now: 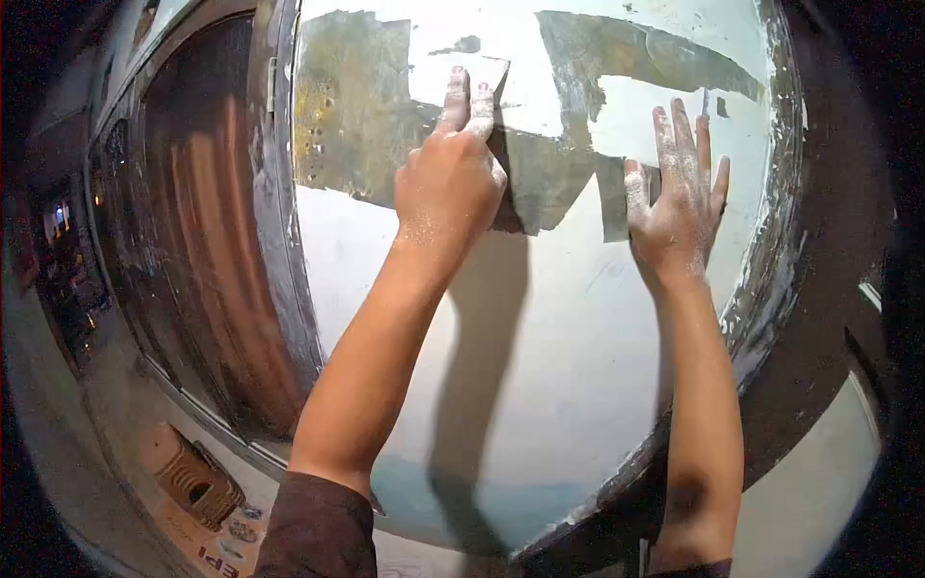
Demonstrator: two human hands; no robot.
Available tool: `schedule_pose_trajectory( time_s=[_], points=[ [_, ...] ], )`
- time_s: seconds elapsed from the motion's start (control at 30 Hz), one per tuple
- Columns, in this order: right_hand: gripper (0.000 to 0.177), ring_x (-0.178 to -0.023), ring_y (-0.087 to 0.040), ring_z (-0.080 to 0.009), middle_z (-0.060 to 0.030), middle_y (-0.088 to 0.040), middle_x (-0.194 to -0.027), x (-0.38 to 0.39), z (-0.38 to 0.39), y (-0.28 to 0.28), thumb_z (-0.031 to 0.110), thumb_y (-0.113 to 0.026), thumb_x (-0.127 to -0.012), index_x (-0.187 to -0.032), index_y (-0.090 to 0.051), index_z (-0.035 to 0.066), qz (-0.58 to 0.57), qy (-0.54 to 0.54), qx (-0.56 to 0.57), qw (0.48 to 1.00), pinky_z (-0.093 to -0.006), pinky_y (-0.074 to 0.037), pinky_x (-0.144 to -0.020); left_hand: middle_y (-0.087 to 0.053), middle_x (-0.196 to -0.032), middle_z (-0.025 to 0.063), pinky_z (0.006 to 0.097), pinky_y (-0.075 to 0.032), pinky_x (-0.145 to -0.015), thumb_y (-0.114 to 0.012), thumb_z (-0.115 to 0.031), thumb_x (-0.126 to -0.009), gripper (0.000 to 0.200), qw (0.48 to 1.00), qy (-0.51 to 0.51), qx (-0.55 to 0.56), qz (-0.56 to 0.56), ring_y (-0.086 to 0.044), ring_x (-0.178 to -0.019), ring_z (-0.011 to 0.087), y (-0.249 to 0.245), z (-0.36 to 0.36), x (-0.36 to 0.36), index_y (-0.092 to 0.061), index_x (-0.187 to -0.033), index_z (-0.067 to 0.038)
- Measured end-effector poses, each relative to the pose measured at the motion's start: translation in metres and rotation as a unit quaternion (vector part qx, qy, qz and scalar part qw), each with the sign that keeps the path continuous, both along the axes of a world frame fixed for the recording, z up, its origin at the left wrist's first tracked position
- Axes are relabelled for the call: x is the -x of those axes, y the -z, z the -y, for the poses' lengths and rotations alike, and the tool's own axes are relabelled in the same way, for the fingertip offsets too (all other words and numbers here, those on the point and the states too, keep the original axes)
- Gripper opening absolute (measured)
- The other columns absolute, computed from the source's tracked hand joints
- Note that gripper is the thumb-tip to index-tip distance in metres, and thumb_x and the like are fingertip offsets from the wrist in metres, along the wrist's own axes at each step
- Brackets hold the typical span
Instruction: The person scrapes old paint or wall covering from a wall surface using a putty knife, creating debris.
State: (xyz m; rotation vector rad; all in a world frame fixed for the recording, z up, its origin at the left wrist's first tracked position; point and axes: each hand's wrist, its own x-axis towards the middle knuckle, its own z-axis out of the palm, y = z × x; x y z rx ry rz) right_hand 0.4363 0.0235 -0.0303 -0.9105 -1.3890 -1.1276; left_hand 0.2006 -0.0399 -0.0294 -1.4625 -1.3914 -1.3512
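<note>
The chalk-dusted left hand grips a flat, putty-coated blade high on the wall, two fingers pressed together along it. The right hand lies flat on smooth white plaster, fingers slightly spread, beside rough grey patches.

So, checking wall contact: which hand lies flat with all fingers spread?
The right hand, palm flat on the wall; the left hand is fisted, only two fingers extended.
</note>
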Motion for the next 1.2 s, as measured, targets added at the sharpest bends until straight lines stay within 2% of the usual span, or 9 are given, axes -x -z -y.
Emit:
schedule_pose_trajectory(
  time_s=[0.07, 0.2, 0.4, 0.6, 0.73, 0.8, 0.93, 1.03, 1.2],
  points=[
    [0.064, -0.161, -0.018, -0.0240, 0.0029, -0.031, -0.171, -0.001, -0.001, 0.000, 0.044, -0.054, -0.103, -0.161, -0.042, 0.021, -0.001, 0.025, 0.000, 1.000, -0.0567, -0.012, -0.129, -0.041, -0.166, 0.0023, 0.0472, -0.059, -0.089, -0.052, -0.007, -0.089, 0.060, 1.000, 0.008, 0.000, 0.004, -0.071, -0.110, 0.0380, 0.008, 0.001, -0.001, -0.059, -0.149, -0.015],
    [0.063, -0.161, -0.018, -0.0226, 0.0026, -0.031, -0.172, 0.000, 0.000, 0.000, 0.043, -0.055, -0.103, -0.161, -0.042, 0.022, -0.005, 0.015, 0.009, 1.000, -0.0559, -0.009, -0.129, -0.036, -0.169, 0.0044, 0.0453, -0.061, -0.088, -0.063, -0.005, -0.079, 0.077, 1.000, 0.023, 0.010, -0.004, -0.071, -0.112, 0.0353, 0.043, 0.004, -0.002, -0.053, -0.154, -0.017],
    [0.060, -0.161, -0.019, -0.0229, 0.0025, -0.034, -0.170, -0.001, -0.001, 0.000, 0.039, -0.054, -0.104, -0.160, -0.043, 0.021, -0.001, 0.005, 0.002, 1.000, -0.0551, -0.007, -0.130, -0.044, -0.163, 0.0115, 0.0476, -0.059, -0.091, -0.052, -0.006, -0.087, 0.062, 1.000, 0.001, 0.008, -0.003, -0.071, -0.109, 0.0405, -0.011, 0.002, -0.009, -0.059, -0.148, -0.015],
    [0.061, -0.161, -0.019, -0.0231, 0.0015, -0.034, -0.170, 0.000, 0.003, 0.001, 0.038, -0.055, -0.104, -0.160, -0.043, 0.019, -0.002, 0.006, 0.009, 1.000, -0.0541, -0.007, -0.130, -0.039, -0.166, 0.0094, 0.0469, -0.060, -0.092, -0.058, -0.004, -0.083, 0.069, 0.999, 0.034, -0.006, 0.005, -0.069, -0.117, 0.0400, 0.035, 0.001, -0.012, -0.057, -0.151, -0.017],
    [0.062, -0.161, -0.020, -0.0232, 0.0029, -0.033, -0.171, -0.001, 0.000, 0.000, 0.039, -0.056, -0.103, -0.161, -0.042, 0.022, -0.003, 0.013, 0.005, 1.000, -0.0537, -0.008, -0.130, -0.040, -0.166, 0.0091, 0.0483, -0.057, -0.097, -0.057, -0.003, -0.084, 0.067, 1.000, 0.025, 0.006, -0.004, -0.069, -0.116, 0.0408, 0.004, 0.006, -0.017, -0.058, -0.150, -0.018],
    [0.062, -0.161, -0.019, -0.0232, 0.0030, -0.033, -0.171, -0.002, 0.000, 0.001, 0.040, -0.055, -0.103, -0.161, -0.042, 0.022, -0.003, 0.005, 0.007, 1.000, -0.0537, -0.008, -0.130, -0.040, -0.166, 0.0075, 0.0477, -0.057, -0.098, -0.057, -0.004, -0.085, 0.065, 0.994, -0.004, 0.105, 0.025, -0.069, -0.115, 0.0407, -0.023, 0.012, -0.021, -0.058, -0.149, -0.018],
    [0.063, -0.161, -0.019, -0.0229, 0.0035, -0.032, -0.171, -0.002, 0.002, 0.001, 0.041, -0.056, -0.103, -0.162, -0.041, 0.023, -0.007, -0.001, 0.009, 1.000, -0.0541, -0.008, -0.130, -0.038, -0.167, 0.0070, 0.0488, -0.058, -0.095, -0.059, -0.006, -0.086, 0.065, 0.999, 0.036, -0.023, 0.009, -0.069, -0.114, 0.0399, 0.011, -0.002, -0.021, -0.059, -0.149, -0.019],
    [0.063, -0.161, -0.019, -0.0220, 0.0038, -0.032, -0.171, -0.002, 0.002, 0.003, 0.040, -0.056, -0.102, -0.161, -0.042, 0.023, -0.007, 0.007, 0.013, 1.000, -0.0532, -0.008, -0.130, -0.035, -0.169, 0.0076, 0.0509, -0.059, -0.090, -0.061, -0.006, -0.083, 0.067, 0.999, 0.026, 0.022, 0.007, -0.071, -0.108, 0.0413, 0.037, -0.003, -0.023, -0.059, -0.149, -0.019],
    [0.061, -0.160, -0.022, -0.0222, 0.0031, -0.035, -0.170, -0.002, 0.000, 0.001, 0.039, -0.057, -0.102, -0.159, -0.045, 0.021, -0.009, -0.005, 0.000, 1.000, -0.0526, -0.010, -0.130, -0.039, -0.166, 0.0099, 0.0523, -0.059, -0.089, -0.061, -0.008, -0.083, 0.058, 1.000, 0.014, -0.002, 0.002, -0.071, -0.105, 0.0436, -0.012, 0.000, -0.026, -0.066, -0.141, -0.017]
  ],
)
